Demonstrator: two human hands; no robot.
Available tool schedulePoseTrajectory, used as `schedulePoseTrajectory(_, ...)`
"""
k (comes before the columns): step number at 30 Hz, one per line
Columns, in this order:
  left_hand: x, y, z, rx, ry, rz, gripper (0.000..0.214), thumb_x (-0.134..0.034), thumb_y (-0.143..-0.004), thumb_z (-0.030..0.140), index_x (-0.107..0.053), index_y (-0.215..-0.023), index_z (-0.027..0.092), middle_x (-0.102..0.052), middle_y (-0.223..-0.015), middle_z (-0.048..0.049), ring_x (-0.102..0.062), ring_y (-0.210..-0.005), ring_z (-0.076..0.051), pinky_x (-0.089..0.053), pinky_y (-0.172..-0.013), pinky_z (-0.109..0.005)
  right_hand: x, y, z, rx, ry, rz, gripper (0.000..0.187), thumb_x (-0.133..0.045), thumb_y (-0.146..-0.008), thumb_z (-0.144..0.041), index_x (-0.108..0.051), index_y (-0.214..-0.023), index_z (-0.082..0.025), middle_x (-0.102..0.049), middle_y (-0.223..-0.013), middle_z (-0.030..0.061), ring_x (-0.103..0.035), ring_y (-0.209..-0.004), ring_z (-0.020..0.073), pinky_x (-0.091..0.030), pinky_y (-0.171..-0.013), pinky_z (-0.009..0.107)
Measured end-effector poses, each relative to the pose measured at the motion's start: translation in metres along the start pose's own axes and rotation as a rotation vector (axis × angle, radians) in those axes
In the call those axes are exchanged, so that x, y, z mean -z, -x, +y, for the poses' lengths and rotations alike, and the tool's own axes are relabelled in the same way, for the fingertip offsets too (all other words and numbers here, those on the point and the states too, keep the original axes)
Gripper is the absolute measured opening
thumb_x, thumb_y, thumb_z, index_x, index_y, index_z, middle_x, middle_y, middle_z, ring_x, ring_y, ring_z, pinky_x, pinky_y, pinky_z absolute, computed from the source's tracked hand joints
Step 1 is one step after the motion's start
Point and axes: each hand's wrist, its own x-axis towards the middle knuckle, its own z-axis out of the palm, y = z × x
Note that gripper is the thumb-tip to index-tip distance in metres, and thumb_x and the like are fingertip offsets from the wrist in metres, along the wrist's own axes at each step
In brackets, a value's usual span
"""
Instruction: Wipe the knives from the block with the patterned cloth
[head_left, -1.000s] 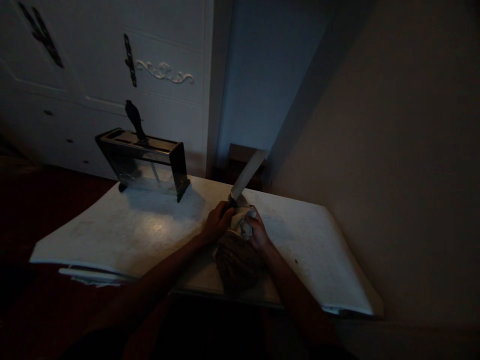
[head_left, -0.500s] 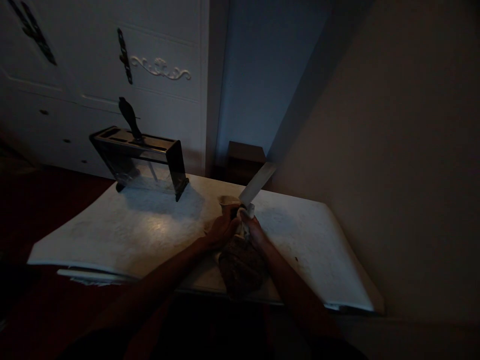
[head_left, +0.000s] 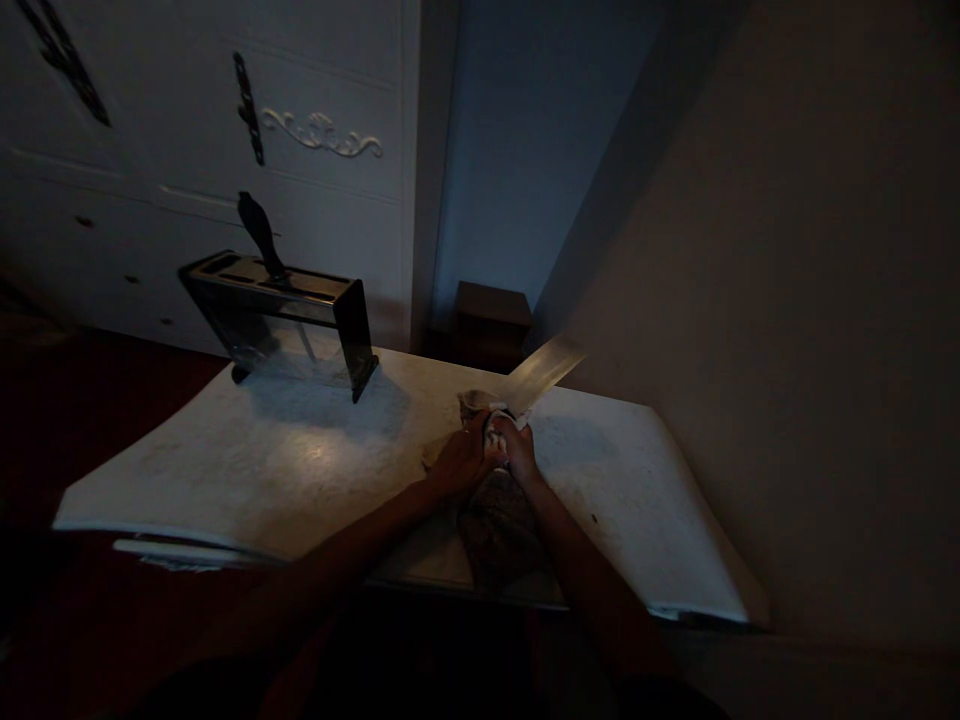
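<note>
A wide-bladed knife (head_left: 546, 368) points up and to the right over the far edge of the table; its blade is smeared by motion. My left hand (head_left: 466, 458) is closed around the handle end, which is mostly hidden by fingers and cloth. Pressed close beside it, my right hand (head_left: 520, 446) grips a bunched, light-coloured part of a cloth (head_left: 502, 525) against the base of the blade. The cloth's darker part hangs between my forearms toward the table's near edge, and another fold shows beyond my left hand.
At the left back of the white table (head_left: 247, 470) stands a knife block (head_left: 349, 290) with clear sides and one black-handled knife (head_left: 259, 235) in it. Behind are a white cabinet (head_left: 330, 230) and a dark box (head_left: 491, 315). A wall (head_left: 787, 350) rises on the right.
Both hands, the knife and the cloth have shifted a little to the right. The blade has tilted lower and turned brighter. The knife block has stayed put.
</note>
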Motion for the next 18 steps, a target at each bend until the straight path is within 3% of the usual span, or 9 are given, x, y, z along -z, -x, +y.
schedulePoseTrajectory(3,-0.004,0.002,0.001,-0.042,-0.100,0.118,0.062,-0.041,-0.094,0.045,-0.025,-0.145,0.014,-0.042,-0.141,-0.0217,-0.044,-0.130,-0.032,-0.039,-0.103,-0.049,0.002,-0.002,-0.004,0.013,0.017,0.042,0.028,-0.067,-0.057,-0.033,-0.063,-0.080,-0.017,-0.066,-0.070,-0.0013,-0.059,-0.064,0.0155,-0.047,-0.059,0.025)
schedulePoseTrajectory(9,0.008,-0.001,-0.002,0.027,-0.164,0.354,0.060,-0.047,-0.092,0.046,-0.032,-0.138,0.010,-0.043,-0.135,-0.0230,-0.043,-0.129,-0.031,-0.040,-0.101,-0.048,0.014,-0.010,-0.013,-0.036,0.063,0.210,0.023,-0.063,-0.058,-0.039,-0.060,-0.067,-0.018,-0.060,-0.056,-0.0023,-0.055,-0.055,0.0149,-0.042,-0.051,0.025)
schedulePoseTrajectory(13,0.009,-0.002,-0.008,0.066,-0.122,0.345,0.063,-0.053,-0.088,0.047,-0.033,-0.137,0.011,-0.043,-0.136,-0.0221,-0.042,-0.130,-0.031,-0.039,-0.103,-0.048,0.022,-0.015,-0.013,-0.086,0.036,0.263,0.027,-0.062,-0.060,-0.044,-0.061,-0.065,-0.017,-0.059,-0.053,-0.0019,-0.056,-0.053,0.0154,-0.041,-0.049,0.026)
schedulePoseTrajectory(18,0.011,-0.006,-0.008,0.149,-0.047,0.186,0.074,-0.058,-0.083,0.051,-0.035,-0.141,0.012,-0.039,-0.146,-0.0208,-0.034,-0.138,-0.034,-0.031,-0.110,-0.050,0.021,-0.014,-0.011,-0.124,0.017,0.243,0.028,-0.063,-0.060,-0.044,-0.063,-0.066,-0.017,-0.061,-0.054,-0.0018,-0.057,-0.053,0.0155,-0.043,-0.050,0.025)
